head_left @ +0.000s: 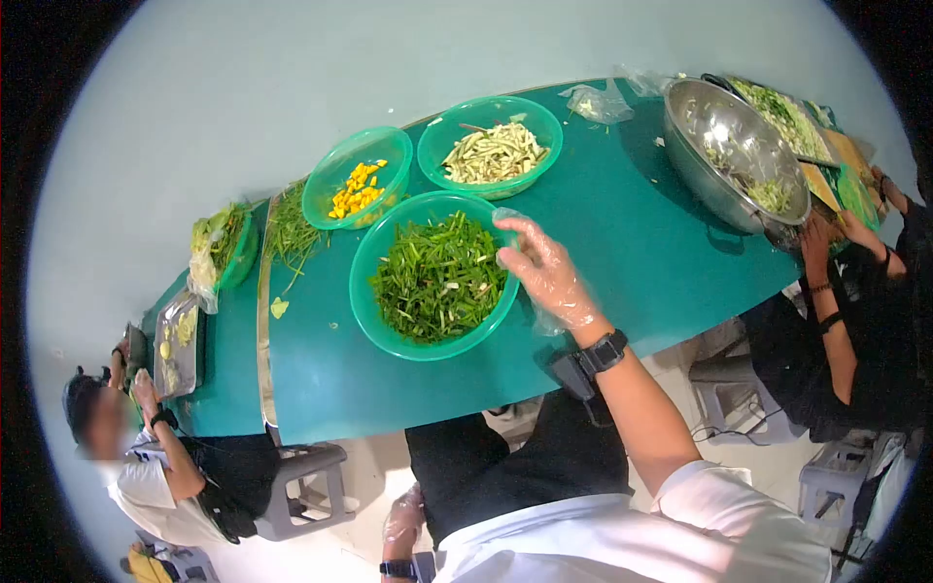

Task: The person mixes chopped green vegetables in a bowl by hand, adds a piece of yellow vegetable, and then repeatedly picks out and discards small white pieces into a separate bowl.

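A teal tabletop (622,243) carried everything and ran from the lower left to the upper right of the view. At its far right end stood a large steel mixing bowl (731,146) with a few green scraps inside, and a co-worker's hands (826,238) worked just beside its rim. Nearest the person sat a big green plastic bowl (372,255) filled with chopped green stems (439,277). Behind it stood two smaller green bowls side by side: one (489,112) held pale cut vegetable strips (494,153), the other (335,175) held a small heap of yellow pieces (357,188). To the left of these lay a loose bunch of uncut greens (290,233) on the tabletop, then another green bowl of leafy greens (222,238), and a metal tray (180,342) near a seated co-worker (165,466) at the left end.

The person's right hand (546,274), in a clear disposable glove, was over the right rim of the big bowl, fingers loosely spread and partly curled, touching the rim or the stems at its edge; it gripped nothing that could be made out. A black wristwatch (604,352) sat on that wrist. The left hand (403,520), also gloved, hung low beside the person's lap, well away from the tabletop, loosely open and empty.
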`<act>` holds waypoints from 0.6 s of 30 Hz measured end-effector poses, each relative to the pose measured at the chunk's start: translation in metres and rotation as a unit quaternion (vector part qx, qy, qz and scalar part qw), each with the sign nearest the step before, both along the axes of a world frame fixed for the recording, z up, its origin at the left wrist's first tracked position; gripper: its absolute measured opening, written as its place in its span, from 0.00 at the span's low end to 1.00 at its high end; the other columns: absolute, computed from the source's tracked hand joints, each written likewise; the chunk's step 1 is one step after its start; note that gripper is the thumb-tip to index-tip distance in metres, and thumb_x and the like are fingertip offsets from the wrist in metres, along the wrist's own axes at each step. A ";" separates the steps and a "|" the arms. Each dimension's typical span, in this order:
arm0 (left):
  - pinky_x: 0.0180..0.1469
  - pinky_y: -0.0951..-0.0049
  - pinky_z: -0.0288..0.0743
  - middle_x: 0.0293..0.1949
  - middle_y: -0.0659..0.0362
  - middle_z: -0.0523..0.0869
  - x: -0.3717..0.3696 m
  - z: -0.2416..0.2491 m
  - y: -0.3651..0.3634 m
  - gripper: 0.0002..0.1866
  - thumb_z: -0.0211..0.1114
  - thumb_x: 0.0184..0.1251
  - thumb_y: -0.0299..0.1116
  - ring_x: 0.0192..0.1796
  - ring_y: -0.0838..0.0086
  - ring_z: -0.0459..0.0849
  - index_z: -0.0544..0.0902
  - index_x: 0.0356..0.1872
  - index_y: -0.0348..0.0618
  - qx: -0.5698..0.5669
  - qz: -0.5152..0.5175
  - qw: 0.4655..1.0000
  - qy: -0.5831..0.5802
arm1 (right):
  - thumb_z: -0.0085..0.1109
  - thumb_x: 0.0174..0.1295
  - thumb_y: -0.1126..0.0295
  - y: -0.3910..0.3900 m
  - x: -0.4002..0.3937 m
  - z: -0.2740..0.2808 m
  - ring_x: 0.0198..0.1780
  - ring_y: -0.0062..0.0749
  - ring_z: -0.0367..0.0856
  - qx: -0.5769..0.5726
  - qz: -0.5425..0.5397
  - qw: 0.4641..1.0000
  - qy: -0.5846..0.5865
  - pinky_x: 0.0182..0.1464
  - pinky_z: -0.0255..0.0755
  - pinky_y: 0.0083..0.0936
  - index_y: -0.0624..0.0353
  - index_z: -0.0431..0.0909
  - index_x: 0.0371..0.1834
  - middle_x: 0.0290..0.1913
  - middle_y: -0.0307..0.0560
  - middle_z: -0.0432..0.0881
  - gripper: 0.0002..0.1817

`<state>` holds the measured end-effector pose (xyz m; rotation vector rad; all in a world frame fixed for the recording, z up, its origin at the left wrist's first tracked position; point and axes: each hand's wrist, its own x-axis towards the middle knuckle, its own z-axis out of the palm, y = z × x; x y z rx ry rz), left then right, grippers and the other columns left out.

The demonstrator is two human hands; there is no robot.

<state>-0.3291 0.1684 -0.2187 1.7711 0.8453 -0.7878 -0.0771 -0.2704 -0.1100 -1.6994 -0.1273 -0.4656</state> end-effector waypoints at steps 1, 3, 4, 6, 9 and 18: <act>0.47 0.70 0.78 0.51 0.57 0.90 -0.005 0.003 -0.009 0.28 0.58 0.83 0.55 0.43 0.69 0.85 0.85 0.61 0.38 -0.049 0.027 0.998 -0.041 | 0.68 0.71 0.64 0.000 -0.001 0.002 0.30 0.22 0.67 0.000 0.009 1.000 0.005 0.35 0.68 0.26 0.50 0.79 0.68 0.29 0.37 0.71 0.23; 0.48 0.71 0.78 0.50 0.56 0.91 -0.006 0.012 -0.018 0.29 0.58 0.82 0.56 0.42 0.69 0.85 0.84 0.63 0.39 -0.140 0.062 0.981 -0.122 | 0.68 0.71 0.64 -0.001 -0.006 0.005 0.30 0.22 0.66 0.007 0.008 1.000 0.012 0.36 0.68 0.26 0.50 0.79 0.68 0.29 0.35 0.69 0.23; 0.50 0.71 0.80 0.50 0.55 0.91 0.003 -0.003 -0.007 0.29 0.59 0.82 0.57 0.46 0.69 0.87 0.84 0.64 0.40 -0.084 0.095 0.992 0.005 | 0.68 0.71 0.64 -0.001 -0.008 0.006 0.30 0.22 0.65 0.016 0.008 1.000 0.022 0.36 0.67 0.26 0.50 0.79 0.68 0.29 0.35 0.68 0.23; 0.51 0.69 0.82 0.51 0.55 0.91 -0.002 -0.014 -0.001 0.29 0.59 0.81 0.56 0.47 0.68 0.89 0.83 0.64 0.42 -0.147 0.149 0.976 0.063 | 0.67 0.72 0.64 -0.001 -0.008 0.009 0.30 0.21 0.65 0.026 0.018 0.999 0.035 0.36 0.67 0.25 0.49 0.79 0.68 0.29 0.34 0.66 0.23; 0.51 0.62 0.85 0.53 0.54 0.91 0.011 -0.043 0.020 0.31 0.62 0.78 0.58 0.47 0.65 0.90 0.81 0.66 0.40 -0.169 0.126 0.970 0.120 | 0.67 0.72 0.64 -0.003 -0.003 -0.004 0.31 0.20 0.65 0.024 0.021 0.999 0.028 0.36 0.67 0.25 0.49 0.79 0.69 0.29 0.33 0.67 0.23; 0.62 0.62 0.81 0.56 0.49 0.89 0.027 0.010 -0.015 0.35 0.73 0.72 0.54 0.50 0.61 0.89 0.81 0.65 0.31 -0.150 0.217 0.957 -0.119 | 0.68 0.72 0.67 -0.006 -0.001 -0.008 0.33 0.16 0.71 0.125 0.032 0.991 0.020 0.39 0.72 0.20 0.51 0.83 0.65 0.32 0.31 0.76 0.20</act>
